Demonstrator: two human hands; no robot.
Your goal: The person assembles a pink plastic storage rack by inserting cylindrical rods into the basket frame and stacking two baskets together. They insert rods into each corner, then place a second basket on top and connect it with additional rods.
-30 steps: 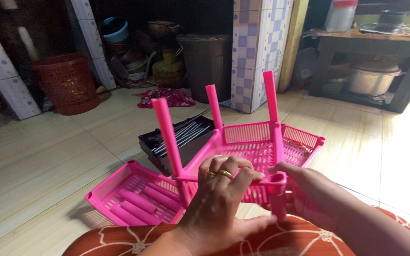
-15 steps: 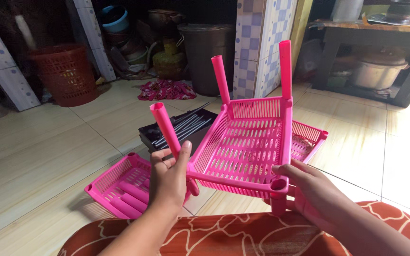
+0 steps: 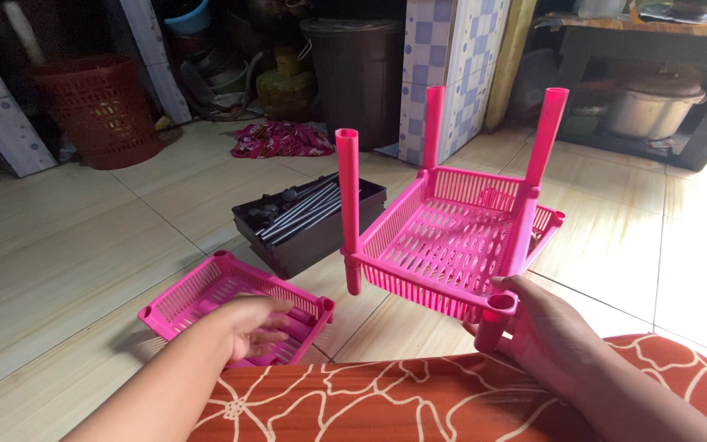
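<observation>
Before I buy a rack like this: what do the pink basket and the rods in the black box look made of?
Pink basket: looks like moulded plastic, glossy, with slotted walls and hollow tube legs. Rods in the black box: probably metal, given their thin, grey, shiny look, though it is hard to be sure.

A black rectangular box (image 3: 311,221) lies open on the tiled floor, just beyond the left hand (image 3: 249,326). It holds grey rods. No labels, signs or screens show.
</observation>
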